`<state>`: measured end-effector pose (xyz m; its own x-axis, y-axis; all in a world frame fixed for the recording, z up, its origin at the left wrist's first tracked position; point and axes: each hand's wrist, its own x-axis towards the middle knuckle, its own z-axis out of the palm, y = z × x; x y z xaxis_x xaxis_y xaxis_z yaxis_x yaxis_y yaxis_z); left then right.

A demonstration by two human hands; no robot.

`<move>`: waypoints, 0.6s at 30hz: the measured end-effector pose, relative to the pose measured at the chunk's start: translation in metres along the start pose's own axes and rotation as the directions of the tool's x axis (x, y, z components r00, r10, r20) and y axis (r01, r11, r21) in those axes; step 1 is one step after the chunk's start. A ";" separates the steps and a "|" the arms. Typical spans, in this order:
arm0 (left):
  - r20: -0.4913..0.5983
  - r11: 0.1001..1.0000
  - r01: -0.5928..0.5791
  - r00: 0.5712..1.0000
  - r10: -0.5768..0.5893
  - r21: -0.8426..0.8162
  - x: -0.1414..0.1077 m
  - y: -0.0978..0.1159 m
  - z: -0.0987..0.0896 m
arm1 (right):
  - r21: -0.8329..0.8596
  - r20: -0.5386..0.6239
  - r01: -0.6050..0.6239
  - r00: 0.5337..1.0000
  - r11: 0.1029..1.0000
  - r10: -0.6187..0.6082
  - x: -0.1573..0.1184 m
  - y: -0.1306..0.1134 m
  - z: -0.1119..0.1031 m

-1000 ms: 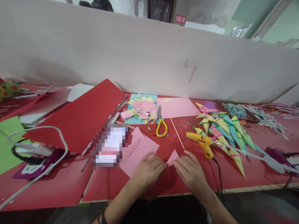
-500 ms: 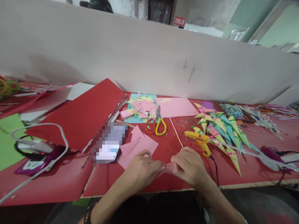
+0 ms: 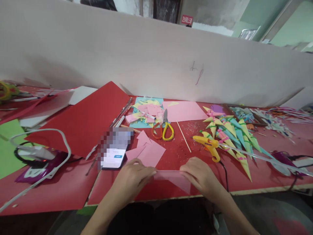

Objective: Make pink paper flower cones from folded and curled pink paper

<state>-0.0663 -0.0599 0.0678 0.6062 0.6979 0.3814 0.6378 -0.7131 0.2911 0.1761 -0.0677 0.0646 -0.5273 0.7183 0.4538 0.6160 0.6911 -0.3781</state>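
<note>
A piece of pink paper is stretched between my two hands close to the table's front edge, its upper edge folded or rolled. My left hand pinches its left end, fingers closed. The right end is gripped by my right hand, also closed. Just beyond my left hand lie several cut pink paper pieces. A thin wooden stick rests on the red table beyond my right hand. Scissors with one red and one yellow handle lie farther back.
A phone lies at left, near a large red sheet. To the right are a yellow glue gun with a cord and a pile of paper cones. Paper scraps and a pink sheet sit before the partition.
My hands have moved apart, my left hand leftward, and more of the pink paper shows between them. The phone screen has changed.
</note>
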 end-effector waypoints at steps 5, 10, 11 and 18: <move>-0.152 0.928 0.289 0.954 -0.258 0.234 -0.054 -0.053 -0.010 | 0.214 -0.047 -0.358 0.926 0.909 0.376 -0.027 0.020 0.009; -0.197 0.766 0.405 0.914 -0.355 0.499 -0.078 -0.076 -0.009 | 0.338 -0.030 -0.516 0.830 0.787 0.558 -0.045 0.035 0.036; -0.190 0.752 0.410 0.911 -0.366 0.516 -0.078 -0.076 -0.009 | 0.347 -0.025 -0.529 0.820 0.774 0.572 -0.047 0.036 0.040; -0.186 0.767 0.417 0.908 -0.375 0.488 -0.081 -0.080 -0.006 | 0.383 -0.001 -0.563 0.793 0.733 0.609 -0.052 0.037 0.043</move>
<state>-0.1690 -0.0597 0.0190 0.2226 0.8889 0.4005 0.9737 -0.2233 -0.0457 0.2012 -0.0766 -0.0077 -0.0419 0.9906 0.1305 0.5243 0.1330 -0.8411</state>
